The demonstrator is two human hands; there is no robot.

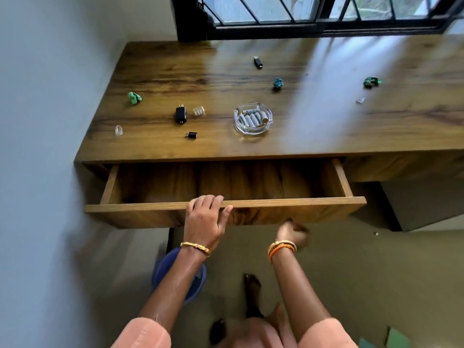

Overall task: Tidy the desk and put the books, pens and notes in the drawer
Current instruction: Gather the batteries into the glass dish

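The wooden desk's drawer (pixel 276 201) stands pulled out, and its visible inside looks bare. My left hand (pixel 204 217) grips the top edge of the drawer front, fingers curled over the rim. Just below the drawer front, my right hand (pixel 292 232) is blurred and curled; what it holds, if anything, I cannot tell. On the desk top (pixel 175 71) lie three crumpled green paper balls: one at the left (pixel 134 97), one in the middle (pixel 278 83), one at the right (pixel 371 82). No books or pens are in view.
A glass ashtray (pixel 253 118) holds several batteries. A black plug adapter (pixel 180 114), a small black USB piece (pixel 192 135), a black stick (pixel 257 62) and clear plastic bits (pixel 198 111) lie on the desk. A blue bin (pixel 175 277) stands under it. Green paper (pixel 398 339) lies on the floor. A wall is on the left.
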